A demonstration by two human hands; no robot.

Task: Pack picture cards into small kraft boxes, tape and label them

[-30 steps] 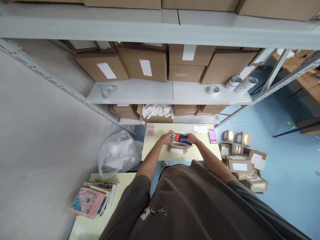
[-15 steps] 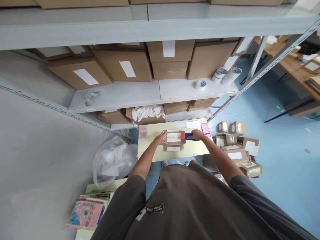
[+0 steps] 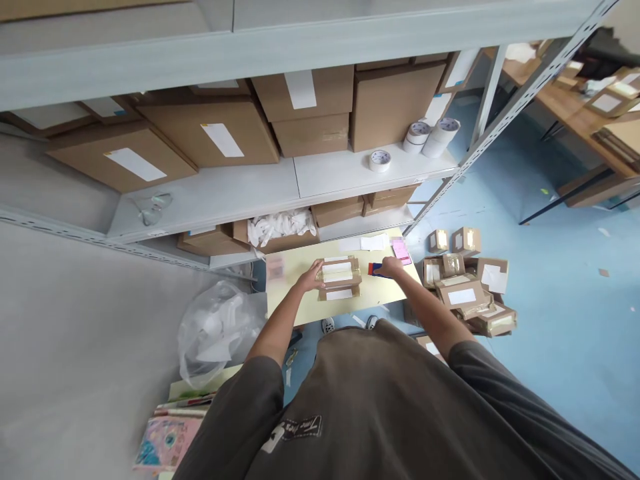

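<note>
On the pale yellow table (image 3: 287, 303), a small cardboard box (image 3: 355, 289) with white labels and strips of tape lies in front of me. My left hand (image 3: 312, 276) grips its left end, the thumb toward me. To the right of the box and apart from it, my right hand (image 3: 392, 267) is closed round a blue tape dispenser (image 3: 381, 271) with a red end pointing left. Its far side is hidden under my fingers. A pink-screened phone (image 3: 401, 251) lies just beyond that hand, beside white paper (image 3: 375, 242).
A grey metal shelf (image 3: 250, 198) with cardboard boxes, tape rolls (image 3: 381, 161) and glasses (image 3: 153, 210) rises behind the table. Parcels (image 3: 463, 295) are piled on the blue floor at right. A clear plastic bag (image 3: 215, 333) and books (image 3: 167, 440) are at left.
My right hand has drawn the tape dispenser away from the box's right end, leaving a gap. My left hand stays on the box. The view has shifted to the right.
</note>
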